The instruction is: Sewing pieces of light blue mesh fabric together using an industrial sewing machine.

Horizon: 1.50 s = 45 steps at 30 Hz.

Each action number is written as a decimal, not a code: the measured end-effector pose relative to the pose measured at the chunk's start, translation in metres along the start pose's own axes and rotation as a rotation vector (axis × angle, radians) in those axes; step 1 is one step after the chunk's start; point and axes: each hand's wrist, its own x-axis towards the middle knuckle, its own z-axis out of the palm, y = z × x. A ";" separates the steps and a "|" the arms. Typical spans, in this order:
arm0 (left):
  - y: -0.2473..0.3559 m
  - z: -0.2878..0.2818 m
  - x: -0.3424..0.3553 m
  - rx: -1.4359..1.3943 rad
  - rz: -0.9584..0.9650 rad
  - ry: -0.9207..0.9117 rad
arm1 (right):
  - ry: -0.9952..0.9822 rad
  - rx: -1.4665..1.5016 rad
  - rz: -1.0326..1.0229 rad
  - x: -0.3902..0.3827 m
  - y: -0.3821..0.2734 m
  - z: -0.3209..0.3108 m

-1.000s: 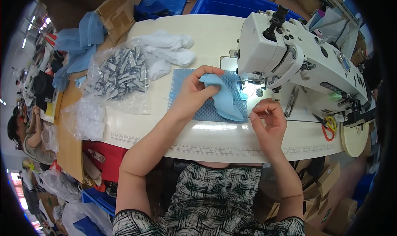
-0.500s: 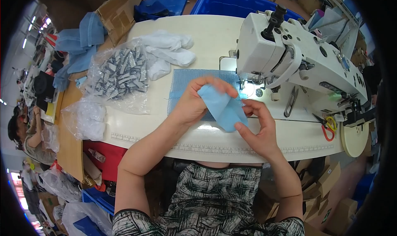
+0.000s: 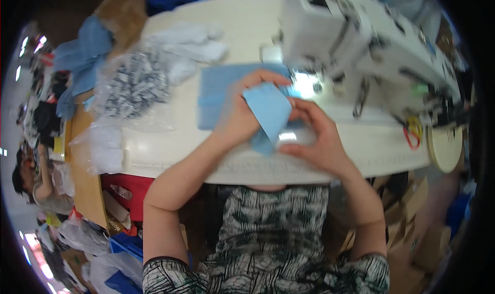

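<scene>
Light-blue fabric piece (image 3: 268, 111) hangs above the sewing table (image 3: 165, 142), pinched at its upper left by the curled fingers of the left hand (image 3: 241, 111). The right hand (image 3: 324, 139) has thumb and fingers spread wide at its right edge; blur hides any contact. Beneath lies a blue mesh sheet (image 3: 212, 98). Bare tabletop runs to the front edge; the sewing machine (image 3: 330, 34) bounds the far right.

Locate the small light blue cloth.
The small light blue cloth is central in the head view, in the left hand, with the right hand close beside it.
</scene>
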 end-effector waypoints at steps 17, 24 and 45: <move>0.016 -0.055 0.005 0.493 0.100 -0.671 | 0.282 -0.690 -0.483 0.003 0.014 -0.006; 0.013 -0.021 0.009 0.293 -0.316 -0.179 | 0.260 -0.659 -0.611 0.005 0.009 -0.007; -0.010 -0.038 0.009 -0.174 -0.259 -0.051 | 0.206 -0.563 -0.529 0.004 0.004 -0.001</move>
